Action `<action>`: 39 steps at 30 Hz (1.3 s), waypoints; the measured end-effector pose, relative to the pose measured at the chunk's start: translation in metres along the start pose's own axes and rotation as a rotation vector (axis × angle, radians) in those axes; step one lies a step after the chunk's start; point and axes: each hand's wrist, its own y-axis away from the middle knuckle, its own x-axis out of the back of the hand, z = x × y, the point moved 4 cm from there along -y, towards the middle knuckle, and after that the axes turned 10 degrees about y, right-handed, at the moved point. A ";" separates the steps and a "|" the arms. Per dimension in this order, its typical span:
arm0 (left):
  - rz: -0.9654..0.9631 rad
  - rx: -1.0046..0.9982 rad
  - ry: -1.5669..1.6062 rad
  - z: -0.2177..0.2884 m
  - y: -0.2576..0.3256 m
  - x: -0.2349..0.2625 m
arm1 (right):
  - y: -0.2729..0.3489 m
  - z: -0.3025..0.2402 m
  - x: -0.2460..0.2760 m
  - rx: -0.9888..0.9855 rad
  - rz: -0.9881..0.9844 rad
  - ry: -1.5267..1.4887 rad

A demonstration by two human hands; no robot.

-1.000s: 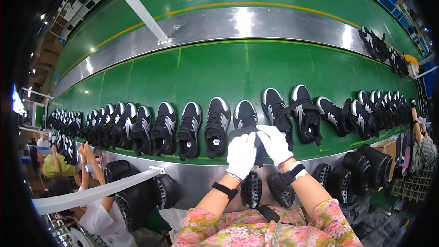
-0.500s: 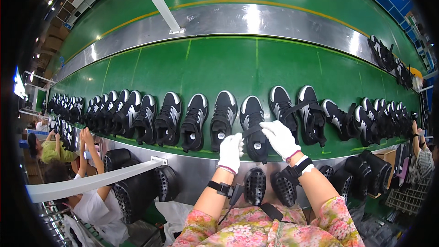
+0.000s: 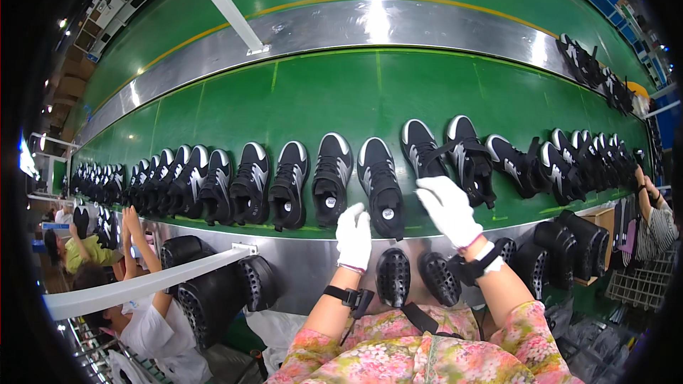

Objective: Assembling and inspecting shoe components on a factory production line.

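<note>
A black sneaker point(image 3: 371, 157) with silver-white sides and a round white label inside lies in front of me, its strap across the top. My left hand point(image 3: 353, 238), in a white glove, is beside its heel on the left, fingers up and loosely stretched, holding nothing visible. Just right of the heel, my gloved right hand point(image 3: 448, 212) reaches forward with fingers stretched, at the heel end of another sneaker point(image 3: 420, 136). The hand covers that heel, and whether it touches is hard to tell. That sneaker's strap hangs loose toward a third sneaker point(image 3: 464, 139).
More sneakers point(image 3: 290, 171) line the green conveyor point(image 3: 313, 99) on both sides. Black perforated shoe forms point(image 3: 393, 277) stand along the metal edge near me. A white bar point(image 3: 149, 290) crosses at left. Co-workers work at left point(image 3: 153, 323) and far right point(image 3: 658, 220).
My right hand has left the middle sneaker's strap and moved right to the neighbouring shoe. My left hand has drawn slightly back. The row of shoes sits a little farther left in view.
</note>
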 end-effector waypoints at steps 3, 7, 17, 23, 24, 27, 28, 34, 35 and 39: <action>-0.120 -0.046 -0.139 0.036 -0.001 -0.013 | 0.042 0.012 0.038 -0.075 -0.058 0.034; -0.203 -0.102 -0.470 0.047 -0.025 -0.018 | 0.112 0.010 0.071 -0.112 -0.256 0.130; -0.017 -0.088 -0.355 0.060 0.007 0.016 | 0.189 -0.017 0.071 0.177 -0.567 0.280; -0.181 0.007 -0.344 0.063 0.055 0.011 | 0.216 -0.027 0.055 0.288 -0.602 0.463; -0.143 -0.045 -0.325 0.055 0.062 0.012 | 0.219 -0.031 0.053 0.293 -0.596 0.505; -0.163 -0.101 -0.276 0.052 0.075 0.021 | 0.235 -0.023 0.040 0.293 -0.609 0.617; -0.170 -0.079 -0.297 0.059 0.076 0.024 | 0.227 -0.027 0.037 0.274 -0.620 0.635; -0.433 0.227 0.090 0.087 0.073 0.014 | 0.186 -0.043 0.094 0.342 -0.600 0.445; -0.535 0.263 0.309 0.089 0.074 -0.002 | 0.167 -0.060 0.098 0.313 -0.454 0.359; -0.675 0.466 0.977 0.144 0.090 -0.008 | 0.114 -0.117 0.084 0.343 -0.269 0.098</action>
